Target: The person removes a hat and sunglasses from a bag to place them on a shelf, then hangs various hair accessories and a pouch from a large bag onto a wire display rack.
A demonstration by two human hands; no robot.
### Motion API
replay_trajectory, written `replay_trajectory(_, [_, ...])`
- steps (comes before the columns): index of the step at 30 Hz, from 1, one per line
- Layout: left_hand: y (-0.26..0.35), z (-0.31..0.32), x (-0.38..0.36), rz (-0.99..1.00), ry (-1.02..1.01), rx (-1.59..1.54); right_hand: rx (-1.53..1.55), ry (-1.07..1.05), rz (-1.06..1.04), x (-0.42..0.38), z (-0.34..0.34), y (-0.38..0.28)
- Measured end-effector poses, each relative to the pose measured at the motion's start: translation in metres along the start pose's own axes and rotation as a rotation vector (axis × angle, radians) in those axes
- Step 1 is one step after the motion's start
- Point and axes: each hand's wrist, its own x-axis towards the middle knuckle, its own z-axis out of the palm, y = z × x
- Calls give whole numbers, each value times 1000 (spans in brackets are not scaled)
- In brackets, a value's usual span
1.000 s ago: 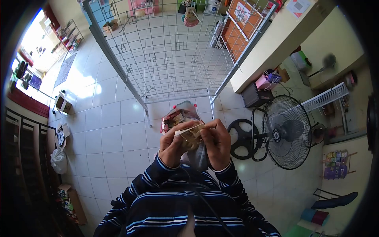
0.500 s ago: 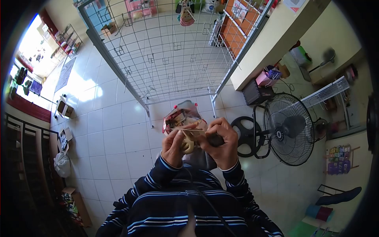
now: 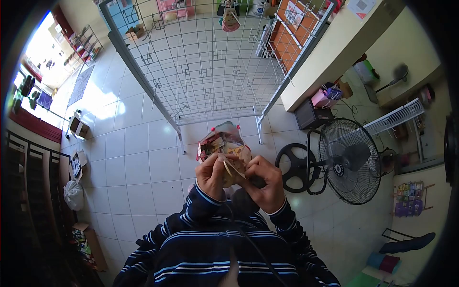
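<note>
My left hand has its fingers closed on a beige piece that curves between my two hands; what exactly it is I cannot make out. My right hand grips the other side of this piece, and a dark rounded thing shows under its fingers. Just beyond my hands a clear bag with red corners stands open, with several small packets inside. Its near part is hidden behind my hands.
A tall wire grid rack stands ahead. To the right are a black pedestal fan, its round base and a dark crate. Dark shelves, a white bag and cardboard boxes line the left side.
My right hand has moved slightly down and closer to my left hand. The beige piece has turned and shows a narrow curved edge. The view has shifted a little.
</note>
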Motion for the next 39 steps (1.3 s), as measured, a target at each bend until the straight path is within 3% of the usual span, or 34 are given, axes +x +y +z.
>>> replay_trajectory(2, [0,1,1,-11,58,24,-46,-40,-72,0,-7,0])
replay_trajectory(7, [1,5,-2,-24,8,192,-135,82,-5,8,-23,-8])
replay_trajectory(11, [7,11,-3,54,-10,268,69,61,152,6,-16,5])
replay_trajectory(13, [11,12,-3,27,-28,263,91,98,88,7,-11,9])
replay_trajectory(15, [12,14,-3,7,-44,256,295,121,240,9,-12,2])
replay_trajectory(17, [9,18,2,41,-7,226,288,150,195,10,-7,4])
replay_trajectory(19, [0,20,7,97,41,193,325,317,165,11,3,13])
replay_trajectory(20, [-2,23,10,100,82,147,288,338,50,14,8,25])
replay_trajectory(23, [-10,26,24,127,123,108,529,285,170,27,13,27])
replay_trajectory(27, [-9,29,53,161,205,81,542,204,185,58,12,26])
replay_trajectory(31, [-12,30,93,360,292,183,684,144,197,99,8,37])
replay_trajectory(35, [2,24,124,323,259,70,682,96,120,140,17,53])
replay_trajectory(37, [11,36,145,360,270,46,714,177,89,158,13,57])
replay_trajectory(39, [9,54,167,366,147,-47,731,290,46,169,-6,57])
